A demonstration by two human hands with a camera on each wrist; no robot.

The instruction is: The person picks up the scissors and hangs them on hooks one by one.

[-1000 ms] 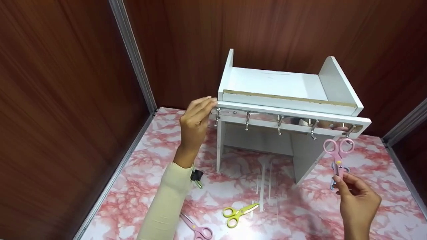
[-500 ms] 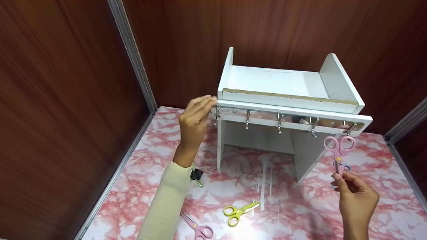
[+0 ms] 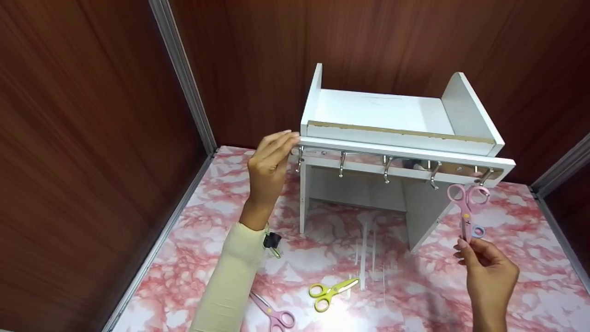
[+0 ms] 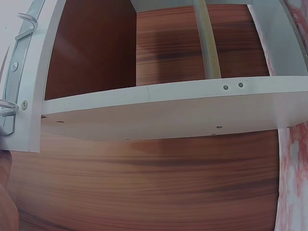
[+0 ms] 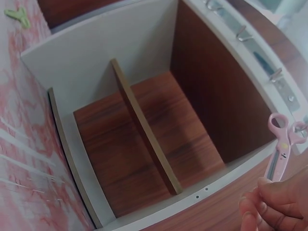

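My right hand [image 3: 492,272] pinches a pair of pink scissors [image 3: 466,214] by the blades, handle loops up. The right loop overlaps the tip of the rightmost hook [image 3: 485,176] on the rack's metal hook strip [image 3: 364,161]. In the right wrist view, those pink scissors [image 5: 285,149] stand at the strip's end, with my fingers around the blade tips. My left hand [image 3: 269,161] rests its fairly straight fingers against the left end of the white rack's front rail [image 3: 401,150]. Only the edge of my left hand [image 4: 6,202] shows in the left wrist view.
Yellow-green scissors [image 3: 329,294] and another pair of pink scissors [image 3: 275,318] lie on the red-and-white marbled table [image 3: 193,258]. A blue loop [image 3: 478,231] shows behind the held scissors. Dark wood panels [image 3: 258,55] enclose the table behind and at the sides.
My right hand has raised the pink scissors slightly, bringing the right loop up over the hook's tip. My left hand stays at the rail's left end.
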